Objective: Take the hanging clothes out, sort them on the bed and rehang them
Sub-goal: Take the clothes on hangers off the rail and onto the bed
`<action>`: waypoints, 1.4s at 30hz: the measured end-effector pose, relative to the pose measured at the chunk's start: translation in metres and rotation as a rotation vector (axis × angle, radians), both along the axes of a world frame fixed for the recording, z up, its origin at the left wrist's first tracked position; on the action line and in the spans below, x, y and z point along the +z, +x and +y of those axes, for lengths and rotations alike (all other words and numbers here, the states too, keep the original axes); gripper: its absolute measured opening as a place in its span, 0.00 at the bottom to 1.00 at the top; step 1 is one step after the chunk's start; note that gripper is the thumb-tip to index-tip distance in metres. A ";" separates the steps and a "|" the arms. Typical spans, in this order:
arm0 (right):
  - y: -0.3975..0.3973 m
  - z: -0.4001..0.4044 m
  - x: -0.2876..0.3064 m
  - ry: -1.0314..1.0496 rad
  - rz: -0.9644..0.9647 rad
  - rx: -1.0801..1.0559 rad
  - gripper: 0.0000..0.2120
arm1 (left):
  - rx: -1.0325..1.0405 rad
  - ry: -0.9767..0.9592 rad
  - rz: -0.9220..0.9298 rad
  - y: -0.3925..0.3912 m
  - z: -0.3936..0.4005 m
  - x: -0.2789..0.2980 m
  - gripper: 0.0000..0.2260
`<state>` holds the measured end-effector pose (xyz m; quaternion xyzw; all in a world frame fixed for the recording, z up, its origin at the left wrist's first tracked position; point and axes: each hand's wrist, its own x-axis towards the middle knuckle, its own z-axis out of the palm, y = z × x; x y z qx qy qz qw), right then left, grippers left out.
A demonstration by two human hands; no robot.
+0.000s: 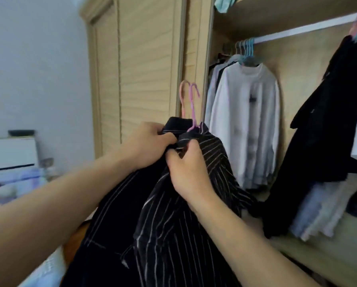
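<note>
- The left hand (pixel 150 145) is gripping the dark striped shirts (pixel 173 214) at the collar.
- The right hand (pixel 189 170) is pinching soft, floppy cloth below the pink hangers (pixel 191 108); the stiff hanger necks likely offer a firmer hold.

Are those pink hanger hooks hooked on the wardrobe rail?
Apart. The head view shows the pink hanger hooks free in the air, well below and left of the white rail.

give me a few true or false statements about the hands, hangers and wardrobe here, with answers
1. Both hands, left and right, grip dark striped shirts. True.
2. The pink hangers hang on the rail. False: they are off it, held up with the shirts.
3. A white top hangs on the rail. True.
4. The rail is bare. False: clothes hang at both ends.
</note>
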<state>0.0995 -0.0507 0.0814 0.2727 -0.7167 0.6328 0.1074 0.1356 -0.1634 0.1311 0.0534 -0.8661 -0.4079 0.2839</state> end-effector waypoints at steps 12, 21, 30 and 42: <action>0.169 -0.114 -0.064 0.037 0.095 0.372 0.08 | -0.059 0.106 -0.196 0.210 -0.123 -0.057 0.16; 0.287 -0.230 -0.098 0.156 0.095 0.591 0.09 | -0.097 0.080 -0.409 0.363 -0.240 -0.083 0.15; 0.227 -0.242 -0.055 0.422 0.109 0.471 0.25 | -0.011 -0.202 -0.312 0.420 -0.285 -0.086 0.10; 0.188 -0.215 -0.037 0.708 -0.062 0.875 0.18 | 0.515 -0.462 -0.168 0.317 -0.354 -0.081 0.12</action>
